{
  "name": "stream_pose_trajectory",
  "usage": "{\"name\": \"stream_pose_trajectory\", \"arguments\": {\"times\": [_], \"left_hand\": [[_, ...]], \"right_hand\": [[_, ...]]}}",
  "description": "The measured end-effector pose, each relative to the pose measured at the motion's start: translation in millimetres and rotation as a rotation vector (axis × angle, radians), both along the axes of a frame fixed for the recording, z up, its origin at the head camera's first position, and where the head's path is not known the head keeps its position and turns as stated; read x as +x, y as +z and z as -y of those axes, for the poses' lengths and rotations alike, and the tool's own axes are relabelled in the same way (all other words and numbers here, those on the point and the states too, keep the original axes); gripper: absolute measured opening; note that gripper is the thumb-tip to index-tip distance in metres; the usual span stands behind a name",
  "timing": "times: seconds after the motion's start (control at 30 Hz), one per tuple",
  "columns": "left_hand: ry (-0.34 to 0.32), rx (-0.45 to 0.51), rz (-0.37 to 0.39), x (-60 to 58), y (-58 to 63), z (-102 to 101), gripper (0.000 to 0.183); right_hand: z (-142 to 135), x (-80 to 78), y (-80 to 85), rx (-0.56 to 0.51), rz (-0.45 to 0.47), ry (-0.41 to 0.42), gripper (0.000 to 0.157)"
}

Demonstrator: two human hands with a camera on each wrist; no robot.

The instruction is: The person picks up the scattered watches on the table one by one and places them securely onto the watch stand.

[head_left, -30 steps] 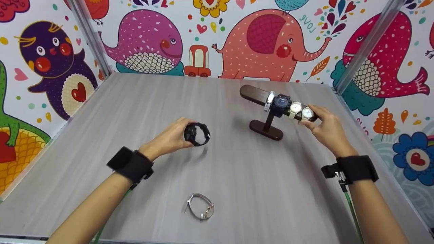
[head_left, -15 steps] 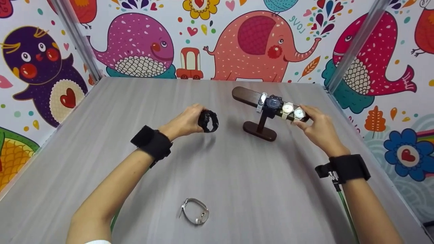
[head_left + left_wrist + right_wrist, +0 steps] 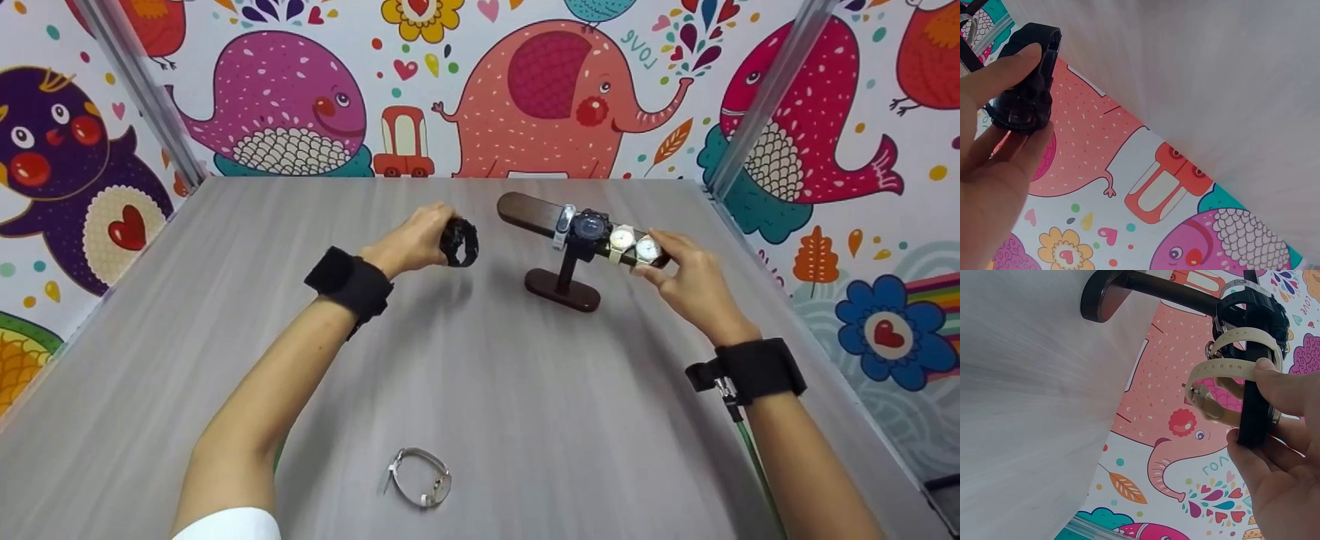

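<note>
A black watch (image 3: 459, 241), its strap closed in a loop, is pinched above the table in my left hand (image 3: 415, 241). In the left wrist view, the thumb presses the watch's (image 3: 1024, 79) strap and fingers lie under its face. To the right stands a dark wooden watch stand (image 3: 529, 212), its bar bare at the left end. Along the bar sit a silver-white watch (image 3: 564, 225), a black watch (image 3: 591, 227) and two cream-strapped watches (image 3: 622, 240). My right hand (image 3: 690, 281) grips the bar's right end, thumb by the outermost cream strap (image 3: 1224, 369).
A thin-strapped watch (image 3: 420, 478) lies on its side near the front of the grey table (image 3: 510, 420). Walls with printed cartoon animals (image 3: 555, 105) enclose the back and sides, with metal posts (image 3: 142, 97) at the corners.
My left hand has carried the black watch away from me and rightward, closer to the stand's bare left end. My right hand keeps its grip on the bar. The head view has shifted slightly.
</note>
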State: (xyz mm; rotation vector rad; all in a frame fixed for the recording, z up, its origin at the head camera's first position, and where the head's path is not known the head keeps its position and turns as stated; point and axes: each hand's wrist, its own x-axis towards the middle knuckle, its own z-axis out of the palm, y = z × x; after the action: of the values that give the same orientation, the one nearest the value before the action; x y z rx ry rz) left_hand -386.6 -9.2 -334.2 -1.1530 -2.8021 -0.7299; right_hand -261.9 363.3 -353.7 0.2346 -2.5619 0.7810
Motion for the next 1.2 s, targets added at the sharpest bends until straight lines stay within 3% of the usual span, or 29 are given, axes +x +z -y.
{"name": "stream_pose_trajectory", "arguments": {"times": [0.33, 0.73, 1.2], "left_hand": [[-0.046, -0.071, -0.059, -12.0, 15.4, -27, 0.053], [-0.076, -0.091, -0.131, -26.9, 29.5, -48, 0.05], [-0.093, -0.101, -0.116, -30.0, 33.3, -69, 0.05]], "right_hand": [[0, -0.3, 0.9, -0.007, -0.01, -0.002, 0.058], [-2, -1.1, -3.0, 0.007, -0.004, -0.008, 0.059], [-2, -0.6, -2.6, 0.009, -0.001, -0.006, 0.06]]}}
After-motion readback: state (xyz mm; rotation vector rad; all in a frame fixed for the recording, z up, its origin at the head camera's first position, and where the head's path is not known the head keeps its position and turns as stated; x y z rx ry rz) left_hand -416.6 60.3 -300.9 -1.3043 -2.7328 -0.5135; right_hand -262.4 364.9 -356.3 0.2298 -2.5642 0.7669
